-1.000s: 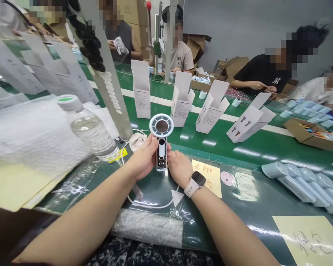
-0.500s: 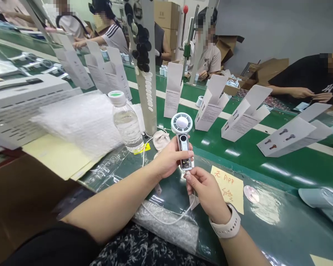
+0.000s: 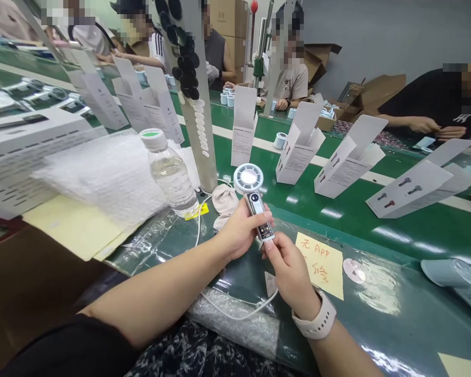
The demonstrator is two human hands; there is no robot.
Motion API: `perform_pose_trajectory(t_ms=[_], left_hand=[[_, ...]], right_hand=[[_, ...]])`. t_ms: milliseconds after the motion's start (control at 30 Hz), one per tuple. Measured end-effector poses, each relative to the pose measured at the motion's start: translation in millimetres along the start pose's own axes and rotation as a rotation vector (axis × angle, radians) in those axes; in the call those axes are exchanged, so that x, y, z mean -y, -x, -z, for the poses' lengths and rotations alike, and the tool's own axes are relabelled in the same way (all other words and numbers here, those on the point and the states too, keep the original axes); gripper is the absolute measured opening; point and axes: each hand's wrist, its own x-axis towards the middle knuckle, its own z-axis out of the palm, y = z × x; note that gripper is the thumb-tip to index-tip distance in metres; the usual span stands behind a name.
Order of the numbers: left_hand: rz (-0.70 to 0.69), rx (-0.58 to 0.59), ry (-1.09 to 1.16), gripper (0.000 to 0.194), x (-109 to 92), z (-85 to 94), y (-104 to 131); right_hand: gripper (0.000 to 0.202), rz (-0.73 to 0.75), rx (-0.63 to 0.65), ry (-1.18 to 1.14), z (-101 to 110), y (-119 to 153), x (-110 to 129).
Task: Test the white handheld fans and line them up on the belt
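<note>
My left hand (image 3: pixel 239 228) is wrapped round the handle of a small handheld fan (image 3: pixel 248 178), its thumb across the front. The fan has a pale round head and a clear-fronted handle showing dark inner parts; its head leans to the left. At the foot of the handle my right hand (image 3: pixel 284 262) is closed in a pinch on the end of a white cable (image 3: pixel 245 317). The plug itself is hidden by the fingers. From under that hand the cable loops down over a strip of bubble wrap (image 3: pixel 235 324).
Open white boxes (image 3: pixel 298 149) stand along the green conveyor (image 3: pixel 337 212). A water bottle (image 3: pixel 172 175) stands left by a metal post (image 3: pixel 206 157), near plastic sleeves (image 3: pixel 102 167). A yellow note (image 3: pixel 324 267) lies right of my hands. Co-workers sit across the belt.
The fan has tilted, its head swinging left and its foot right. My right hand has come up closer against the handle's foot, covering the plug. The view has shifted slightly.
</note>
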Motion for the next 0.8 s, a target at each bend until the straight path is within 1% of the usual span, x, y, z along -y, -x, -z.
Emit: perform_pose_trajectory(t_ms=[67, 100, 133, 200, 267, 300, 367, 433, 467, 567, 700, 800], left_hand=[[0.053, -0.022, 0.078, 0.049, -3, 0.4, -3], [0.062, -0.043, 0.085, 0.048, -4, 0.7, -4], [0.06, -0.059, 0.065, 0.047, -5, 1.0, -5], [0.048, -0.039, -0.005, 0.046, -4, 0.9, -3], [0.067, 0.048, -0.063, 0.046, -2, -0.5, 2], [0.093, 0.109, -0.081, 0.046, -1, -1.5, 5], [0.155, 0.242, -0.113, 0.045, 4, -3.5, 11], [0.181, 0.349, -0.176, 0.047, 10, -4.4, 15], [0.182, 0.383, -0.214, 0.049, 12, -4.4, 16], [0.167, 0.441, -0.308, 0.056, 16, -2.0, 15], [0.153, 0.511, -0.374, 0.053, 12, 1.5, 14], [0.131, 0.517, -0.377, 0.05, 10, 1.9, 14]], right_hand=[[0.026, 0.124, -0.017, 0.067, 3, 1, 2], [0.025, 0.157, -0.028, 0.08, 5, 0, 2], [0.025, 0.162, -0.038, 0.095, 7, -1, 0], [0.025, 0.1, -0.062, 0.147, 12, -6, -5], [0.022, 0.012, -0.103, 0.15, 19, -11, -11], [0.025, -0.013, -0.118, 0.102, 22, -13, -13], [0.045, 0.002, -0.103, -0.072, 27, -15, -14], [0.064, 0.063, -0.036, -0.233, 29, -15, -12], [0.071, 0.09, -0.005, -0.278, 28, -15, -10], [0.08, 0.112, 0.032, -0.324, 27, -13, -4], [0.084, 0.121, 0.073, -0.37, 29, -11, -1], [0.086, 0.105, 0.059, -0.36, 30, -11, -1]])
